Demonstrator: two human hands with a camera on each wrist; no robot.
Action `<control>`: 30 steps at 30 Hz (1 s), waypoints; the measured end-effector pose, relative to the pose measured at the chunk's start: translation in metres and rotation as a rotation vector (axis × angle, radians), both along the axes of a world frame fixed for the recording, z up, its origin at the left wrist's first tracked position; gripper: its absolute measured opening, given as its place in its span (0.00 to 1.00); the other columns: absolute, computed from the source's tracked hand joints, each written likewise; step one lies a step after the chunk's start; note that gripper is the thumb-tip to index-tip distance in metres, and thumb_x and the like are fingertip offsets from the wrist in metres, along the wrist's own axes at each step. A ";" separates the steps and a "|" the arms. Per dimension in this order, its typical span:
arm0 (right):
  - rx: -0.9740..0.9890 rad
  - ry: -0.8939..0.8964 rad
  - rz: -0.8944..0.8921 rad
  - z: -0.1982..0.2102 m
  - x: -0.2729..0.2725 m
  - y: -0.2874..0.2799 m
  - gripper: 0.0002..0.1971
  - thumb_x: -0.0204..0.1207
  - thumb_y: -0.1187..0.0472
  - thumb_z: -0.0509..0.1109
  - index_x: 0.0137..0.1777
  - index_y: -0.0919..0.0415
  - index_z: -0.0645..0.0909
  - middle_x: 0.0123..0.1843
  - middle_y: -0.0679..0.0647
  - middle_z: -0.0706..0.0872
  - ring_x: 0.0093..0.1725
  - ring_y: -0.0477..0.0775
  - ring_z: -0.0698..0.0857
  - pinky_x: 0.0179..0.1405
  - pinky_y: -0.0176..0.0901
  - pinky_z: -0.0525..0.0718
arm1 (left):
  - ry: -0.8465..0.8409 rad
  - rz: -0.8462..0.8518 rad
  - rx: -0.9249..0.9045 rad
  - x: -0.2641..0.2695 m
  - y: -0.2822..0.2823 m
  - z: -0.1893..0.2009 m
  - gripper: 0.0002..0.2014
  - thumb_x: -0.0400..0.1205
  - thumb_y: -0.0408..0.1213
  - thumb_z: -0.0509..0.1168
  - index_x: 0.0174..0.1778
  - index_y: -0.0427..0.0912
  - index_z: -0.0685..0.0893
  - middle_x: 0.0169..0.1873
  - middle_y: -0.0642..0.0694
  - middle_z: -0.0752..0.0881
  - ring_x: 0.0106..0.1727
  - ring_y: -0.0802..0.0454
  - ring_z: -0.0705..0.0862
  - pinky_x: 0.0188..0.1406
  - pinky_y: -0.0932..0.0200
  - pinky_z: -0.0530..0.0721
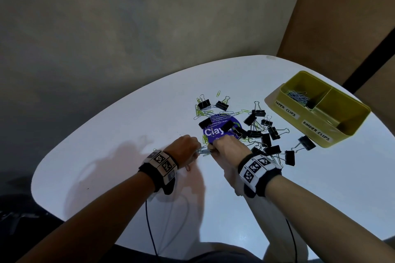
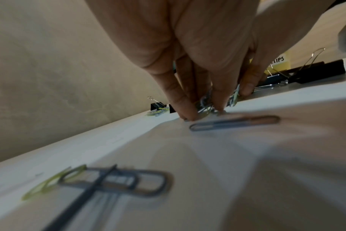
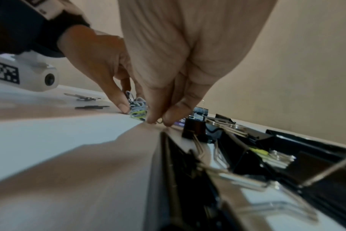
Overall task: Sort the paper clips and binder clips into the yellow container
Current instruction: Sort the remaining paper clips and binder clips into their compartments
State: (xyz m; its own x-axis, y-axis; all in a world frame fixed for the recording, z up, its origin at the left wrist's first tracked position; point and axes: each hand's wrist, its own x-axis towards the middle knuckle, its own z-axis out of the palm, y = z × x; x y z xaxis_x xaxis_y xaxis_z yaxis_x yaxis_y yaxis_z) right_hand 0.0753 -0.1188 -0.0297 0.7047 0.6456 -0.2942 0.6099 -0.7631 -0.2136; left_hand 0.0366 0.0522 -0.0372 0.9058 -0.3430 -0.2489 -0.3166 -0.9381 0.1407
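Note:
My left hand (image 1: 189, 147) and right hand (image 1: 226, 146) meet near the table's middle. The left hand (image 2: 203, 111) pinches a bunch of blue and green paper clips (image 2: 203, 100) against the table. Right beside that bunch (image 3: 137, 108), my right hand (image 3: 159, 121) pinches one small paper clip between thumb and finger. Several black binder clips (image 1: 266, 139) and loose paper clips (image 1: 201, 113) lie just beyond the hands. The yellow container (image 1: 350, 126) stands at the far right. Its compartment labelled PAPER CLIPS holds a pile of clips (image 1: 298, 95).
A round blue sticker (image 1: 213, 132) lies under part of the clip pile. Single paper clips (image 2: 233, 123) lie on the white table (image 1: 106, 134) by my left wrist. Binder clips (image 3: 247, 156) crowd the table under my right wrist. A cable (image 1: 149, 226) hangs from the left wristband.

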 end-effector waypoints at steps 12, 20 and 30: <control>0.394 -0.017 -0.163 0.010 0.008 -0.036 0.08 0.77 0.61 0.70 0.52 0.60 0.89 0.44 0.59 0.92 0.47 0.58 0.88 0.50 0.43 0.83 | -0.110 0.158 -0.385 0.006 0.010 0.014 0.05 0.74 0.29 0.65 0.33 0.39 0.84 0.26 0.41 0.84 0.28 0.42 0.78 0.31 0.58 0.77; 0.634 0.046 -0.333 0.028 0.026 -0.078 0.06 0.78 0.60 0.72 0.48 0.62 0.88 0.41 0.57 0.91 0.36 0.48 0.84 0.40 0.34 0.78 | -0.001 0.402 -0.660 0.031 0.000 0.051 0.08 0.74 0.37 0.74 0.49 0.43 0.89 0.37 0.53 0.87 0.36 0.67 0.84 0.36 0.79 0.78; 0.995 -0.050 -0.739 0.069 0.070 -0.160 0.03 0.72 0.63 0.77 0.45 0.55 0.89 0.37 0.48 0.88 0.33 0.34 0.84 0.37 0.26 0.83 | -0.011 0.370 -1.003 0.111 -0.106 0.112 0.06 0.74 0.28 0.73 0.46 0.35 0.88 0.35 0.41 0.89 0.36 0.54 0.89 0.40 0.61 0.89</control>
